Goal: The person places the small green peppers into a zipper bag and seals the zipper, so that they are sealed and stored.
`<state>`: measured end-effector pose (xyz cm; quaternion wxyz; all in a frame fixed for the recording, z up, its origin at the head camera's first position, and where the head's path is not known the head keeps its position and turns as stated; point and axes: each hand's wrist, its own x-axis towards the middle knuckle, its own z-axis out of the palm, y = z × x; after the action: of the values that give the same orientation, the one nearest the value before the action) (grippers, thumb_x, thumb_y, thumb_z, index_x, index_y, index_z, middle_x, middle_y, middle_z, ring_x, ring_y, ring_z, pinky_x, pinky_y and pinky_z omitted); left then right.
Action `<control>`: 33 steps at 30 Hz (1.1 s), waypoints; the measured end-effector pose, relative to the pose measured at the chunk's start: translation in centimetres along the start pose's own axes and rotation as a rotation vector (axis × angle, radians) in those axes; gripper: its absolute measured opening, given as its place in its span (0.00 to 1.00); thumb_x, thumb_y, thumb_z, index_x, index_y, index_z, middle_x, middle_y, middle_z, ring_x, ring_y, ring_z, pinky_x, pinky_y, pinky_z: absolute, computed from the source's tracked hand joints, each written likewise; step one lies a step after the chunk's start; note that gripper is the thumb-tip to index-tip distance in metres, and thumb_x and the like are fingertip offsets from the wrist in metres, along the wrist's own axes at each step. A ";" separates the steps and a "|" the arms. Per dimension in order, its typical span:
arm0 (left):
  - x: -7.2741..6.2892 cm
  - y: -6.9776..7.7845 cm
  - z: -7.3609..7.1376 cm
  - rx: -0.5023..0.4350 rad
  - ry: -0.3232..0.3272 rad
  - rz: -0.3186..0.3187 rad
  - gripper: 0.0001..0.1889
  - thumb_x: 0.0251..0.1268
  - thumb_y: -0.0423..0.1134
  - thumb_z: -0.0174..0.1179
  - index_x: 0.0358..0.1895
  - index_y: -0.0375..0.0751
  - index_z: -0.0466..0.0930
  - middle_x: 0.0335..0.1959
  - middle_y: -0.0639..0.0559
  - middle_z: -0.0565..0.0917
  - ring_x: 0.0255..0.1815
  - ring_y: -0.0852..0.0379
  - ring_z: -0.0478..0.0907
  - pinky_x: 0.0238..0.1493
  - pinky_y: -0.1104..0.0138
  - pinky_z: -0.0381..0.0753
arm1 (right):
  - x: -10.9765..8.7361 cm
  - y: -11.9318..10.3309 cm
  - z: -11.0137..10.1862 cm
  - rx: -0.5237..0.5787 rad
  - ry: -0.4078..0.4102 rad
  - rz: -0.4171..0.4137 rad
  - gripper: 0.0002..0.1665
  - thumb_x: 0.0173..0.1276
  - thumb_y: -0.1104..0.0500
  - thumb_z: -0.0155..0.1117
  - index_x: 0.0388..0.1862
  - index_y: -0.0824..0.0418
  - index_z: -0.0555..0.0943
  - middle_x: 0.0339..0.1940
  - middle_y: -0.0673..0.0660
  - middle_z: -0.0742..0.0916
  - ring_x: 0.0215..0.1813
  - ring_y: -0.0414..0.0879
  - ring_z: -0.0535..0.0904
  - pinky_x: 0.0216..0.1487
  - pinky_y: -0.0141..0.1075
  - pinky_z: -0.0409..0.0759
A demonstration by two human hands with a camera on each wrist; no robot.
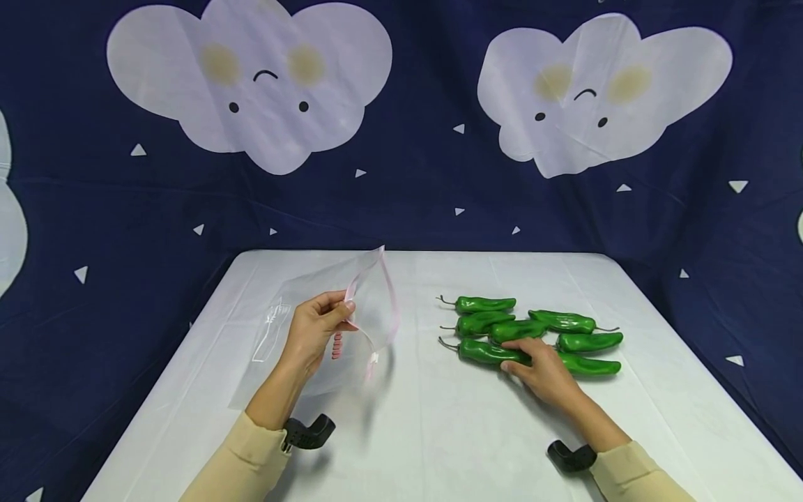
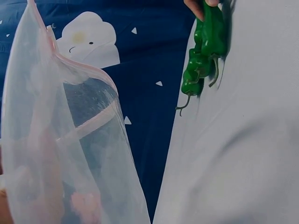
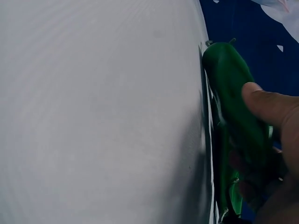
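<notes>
My left hand [image 1: 314, 328] pinches the pink-edged rim of a clear zip bag [image 1: 282, 362], thumb and fingers at its mouth. The bag hangs with its mouth gaping to the right, and a white slider [image 1: 374, 358] sits on its zip. In the left wrist view the see-through bag [image 2: 107, 154] fills the left side. My right hand [image 1: 544, 369] grips a long green pepper [image 1: 483, 351] at the front of a group, its stem pointing left. In the right wrist view the thumb presses one side of this pepper [image 3: 233, 88], with fingers curled around the other.
Several more green peppers lie close around the right hand, among them one at the back [image 1: 486, 305] and one at the right [image 1: 590, 341]. They rest on a white-covered table [image 1: 426, 432]. A dark blue curtain [image 1: 426, 195] with clouds hangs behind the table's far edge.
</notes>
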<state>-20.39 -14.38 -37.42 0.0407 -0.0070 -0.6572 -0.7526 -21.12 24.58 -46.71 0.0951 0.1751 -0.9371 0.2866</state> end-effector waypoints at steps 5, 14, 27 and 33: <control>0.0 0.0 0.1 0.005 0.000 -0.003 0.19 0.63 0.28 0.57 0.55 0.19 0.71 0.27 0.57 0.78 0.28 0.61 0.78 0.31 0.73 0.85 | 0.0 -0.3 -0.3 0.011 0.034 -0.036 0.22 0.58 0.55 0.70 0.53 0.57 0.81 0.51 0.60 0.84 0.57 0.60 0.77 0.52 0.57 0.77; 0.2 -0.1 0.2 0.008 -0.008 0.005 0.19 0.63 0.29 0.59 0.54 0.20 0.71 0.27 0.57 0.78 0.29 0.60 0.78 0.32 0.72 0.85 | 0.4 -1.7 -1.1 0.044 0.132 -0.109 0.21 0.56 0.55 0.71 0.51 0.54 0.82 0.47 0.52 0.86 0.54 0.52 0.79 0.50 0.50 0.79; 0.2 0.0 0.1 -0.011 -0.019 0.009 0.20 0.63 0.29 0.59 0.55 0.20 0.71 0.29 0.57 0.78 0.29 0.60 0.79 0.33 0.72 0.85 | 1.6 -5.3 -2.1 0.160 0.128 -0.106 0.19 0.60 0.52 0.68 0.52 0.48 0.81 0.49 0.48 0.85 0.56 0.43 0.76 0.54 0.40 0.77; 0.1 0.1 0.1 -0.014 -0.019 0.004 0.19 0.62 0.28 0.59 0.54 0.21 0.72 0.29 0.57 0.78 0.28 0.60 0.79 0.33 0.72 0.86 | 2.1 -6.4 -2.4 0.213 0.148 -0.133 0.19 0.60 0.55 0.68 0.52 0.50 0.82 0.48 0.49 0.85 0.53 0.37 0.76 0.49 0.29 0.79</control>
<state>-20.49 -14.33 -37.33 0.0359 -0.0159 -0.6524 -0.7569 -20.45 20.45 -40.91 0.1636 0.2244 -0.8781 0.3897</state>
